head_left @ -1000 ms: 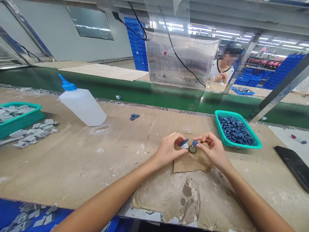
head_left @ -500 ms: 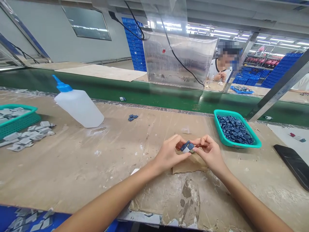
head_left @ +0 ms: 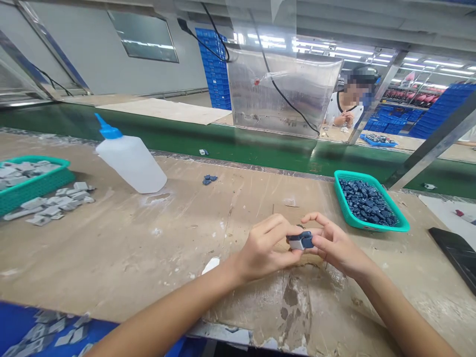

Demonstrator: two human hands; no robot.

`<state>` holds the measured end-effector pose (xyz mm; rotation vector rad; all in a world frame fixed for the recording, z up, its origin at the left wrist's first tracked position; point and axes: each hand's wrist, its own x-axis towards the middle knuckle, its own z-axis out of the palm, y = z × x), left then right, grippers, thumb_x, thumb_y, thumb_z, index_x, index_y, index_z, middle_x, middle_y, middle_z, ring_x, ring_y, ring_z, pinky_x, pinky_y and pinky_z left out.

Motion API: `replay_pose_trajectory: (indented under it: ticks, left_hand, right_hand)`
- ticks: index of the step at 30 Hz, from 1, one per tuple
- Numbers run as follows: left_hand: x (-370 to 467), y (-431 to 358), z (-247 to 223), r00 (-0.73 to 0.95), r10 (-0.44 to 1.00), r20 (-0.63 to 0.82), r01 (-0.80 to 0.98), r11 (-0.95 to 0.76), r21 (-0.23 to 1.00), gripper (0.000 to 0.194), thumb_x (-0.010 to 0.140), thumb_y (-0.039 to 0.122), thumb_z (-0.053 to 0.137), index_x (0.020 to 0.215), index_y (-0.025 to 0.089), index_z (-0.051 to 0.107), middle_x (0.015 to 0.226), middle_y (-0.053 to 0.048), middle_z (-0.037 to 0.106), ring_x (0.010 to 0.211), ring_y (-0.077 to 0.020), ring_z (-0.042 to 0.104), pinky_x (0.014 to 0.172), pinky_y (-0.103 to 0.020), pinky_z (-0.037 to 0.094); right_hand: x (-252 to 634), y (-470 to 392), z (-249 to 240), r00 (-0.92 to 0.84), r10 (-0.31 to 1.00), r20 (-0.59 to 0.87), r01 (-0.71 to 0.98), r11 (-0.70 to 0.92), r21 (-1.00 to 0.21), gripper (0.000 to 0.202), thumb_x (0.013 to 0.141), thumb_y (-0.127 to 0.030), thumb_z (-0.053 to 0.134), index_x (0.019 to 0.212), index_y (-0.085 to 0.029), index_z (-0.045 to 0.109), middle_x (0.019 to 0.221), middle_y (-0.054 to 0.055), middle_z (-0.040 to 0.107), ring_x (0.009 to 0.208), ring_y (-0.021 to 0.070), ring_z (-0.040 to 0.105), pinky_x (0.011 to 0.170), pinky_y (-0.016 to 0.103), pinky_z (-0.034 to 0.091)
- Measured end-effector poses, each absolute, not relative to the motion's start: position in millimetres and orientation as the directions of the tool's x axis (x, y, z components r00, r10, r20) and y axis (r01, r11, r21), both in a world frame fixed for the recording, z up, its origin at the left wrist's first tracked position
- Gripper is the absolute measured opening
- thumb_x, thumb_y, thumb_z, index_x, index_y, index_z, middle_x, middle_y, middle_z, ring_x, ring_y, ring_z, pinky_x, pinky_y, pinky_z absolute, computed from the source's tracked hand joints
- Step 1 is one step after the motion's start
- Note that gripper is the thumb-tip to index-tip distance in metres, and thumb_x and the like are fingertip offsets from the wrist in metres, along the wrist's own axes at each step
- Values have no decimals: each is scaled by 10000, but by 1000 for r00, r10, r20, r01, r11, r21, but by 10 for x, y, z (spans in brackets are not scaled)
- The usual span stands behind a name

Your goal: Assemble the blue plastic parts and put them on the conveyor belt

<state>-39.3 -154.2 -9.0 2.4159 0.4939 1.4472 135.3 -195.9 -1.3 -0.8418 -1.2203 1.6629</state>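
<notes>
Between both hands is a small piece made of a grey-white block and dark blue parts (head_left: pixel 300 241), its pale side facing me. My left hand (head_left: pixel 262 245) pinches it from the left with thumb and fingers. From the right, my right hand (head_left: pixel 338 248) presses its thumb and a finger against the blue end, while the index finger is raised. Under the hands lies a torn brown sheet, mostly covered. A teal basket (head_left: pixel 366 227) of dark blue pieces (head_left: pixel 366 201) stands beyond my right hand. Several loose blue pieces (head_left: pixel 209 179) lie farther left on the table.
A white squeeze bottle (head_left: pixel 136 166) with a blue nozzle stands left. Grey-white blocks (head_left: pixel 61 202) lie beside another teal basket (head_left: pixel 40 191). A black phone-like slab (head_left: pixel 453 255) sits right. Behind runs a green belt (head_left: pixel 178 139); a person (head_left: pixel 342 111) sits across it.
The held piece has been turned, so its pale side shows more. Both hands have come slightly lower, and the right index finger has lifted off. The view has shifted a little.
</notes>
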Motion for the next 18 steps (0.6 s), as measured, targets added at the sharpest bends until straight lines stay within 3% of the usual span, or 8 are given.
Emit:
replay_pose_trajectory:
  ticks: [3,7,11,13,14,15,16,18]
  left_hand:
    - [-381,-1571,-77,419,415,807,120,-907,404,181,684,106,584,851,176,571,712,-16,597,621,-97,552,552,-200,469]
    - [-377,-1669,-47,399,360,843,87,-930,356,222,660,71,610,845,182,555,694,-9,584,626,-100,546,553,-204,472]
    - [-390,-1737,86,450,311,837,79,-947,310,305,680,54,590,943,199,537,750,-15,594,649,-105,543,598,-219,479]
    - [-389,-1613,156,568,291,770,92,-952,292,299,729,91,561,1007,193,527,803,-29,599,708,-119,557,643,-227,478]
    - [-386,-1489,174,641,289,711,118,-952,281,276,759,118,537,1026,189,526,838,-38,601,752,-131,562,676,-238,476]
    - [-381,-1323,174,704,306,640,167,-948,270,255,785,142,508,1035,186,529,876,-46,601,802,-145,563,715,-255,472]
    - [-377,-1123,152,749,346,565,234,-936,263,235,805,160,479,1031,187,535,925,-54,597,862,-164,556,763,-279,463]
    - [-377,-663,42,738,501,453,425,-866,264,257,801,145,455,1040,187,539,1001,-71,578,955,-200,531,841,-330,437]
  right_hand:
    - [1328,-1992,12,-455,890,-19,-355,-202,-913,368,744,-365,677,928,-221,393,849,15,613,796,134,589,730,259,420]
    - [1252,-2094,26,-435,899,40,-431,-169,-886,389,720,-320,710,830,-222,350,843,-9,577,751,102,560,649,200,388]
    - [1248,-2156,63,-423,904,67,-317,-78,-945,413,744,-410,662,921,-256,322,882,7,577,764,138,566,674,255,420]
    - [1401,-2083,95,-338,937,90,-62,73,-995,432,781,-437,598,1056,-277,305,960,45,579,813,175,572,716,321,449]
    - [1539,-2018,107,-236,960,152,144,190,-971,442,791,-428,576,1107,-272,310,1012,71,570,872,202,563,762,365,449]
    - [1717,-1940,110,-123,959,256,388,283,-877,432,798,-405,556,1138,-255,337,1057,95,556,948,232,539,822,409,430]
    - [1925,-1858,101,-5,913,408,633,319,-705,409,789,-379,553,1132,-228,392,1106,117,535,1033,265,494,892,448,385]
    - [2379,-1705,32,90,797,598,899,193,-393,337,786,-361,492,1068,-175,485,1098,151,540,1109,330,434,948,519,322]
